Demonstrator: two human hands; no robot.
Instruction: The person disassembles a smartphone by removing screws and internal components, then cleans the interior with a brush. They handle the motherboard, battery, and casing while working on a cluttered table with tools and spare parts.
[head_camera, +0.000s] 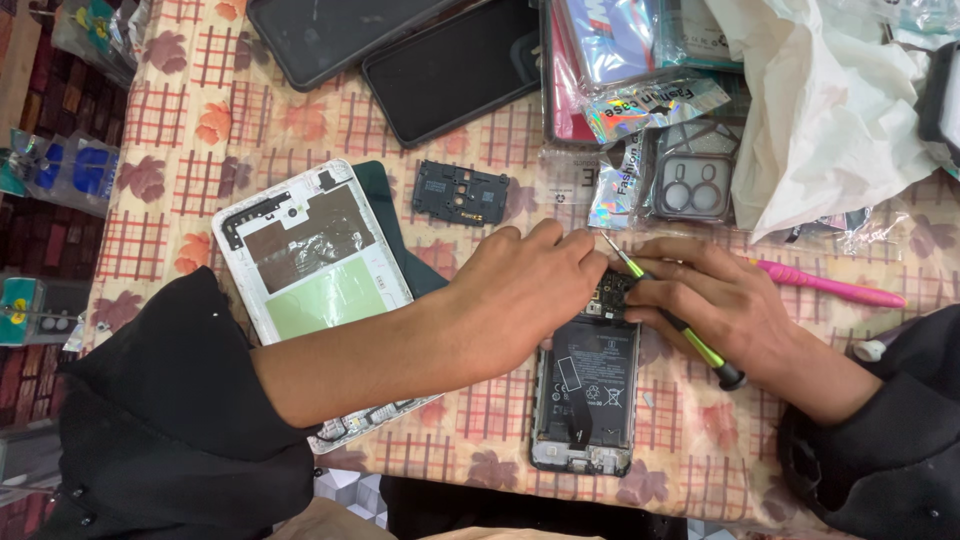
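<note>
An opened black phone (586, 388) lies back-up on the patterned tablecloth (180, 130), its battery and board exposed. My left hand (520, 285) rests over the phone's top end, fingers pressed against the board. My right hand (715, 300) grips a thin green-handled screwdriver (690, 335), whose metal tip pokes up between my two hands near the phone's top. A black inner cover plate (459, 193) lies just beyond my left hand.
A white phone frame (315, 265) with a green patch lies on a dark back cover at my left arm. Two dark phones (455, 65) lie at the far edge. A pink tool (830, 286), packaged camera lens covers (690, 185) and a white plastic bag (830, 110) sit at right.
</note>
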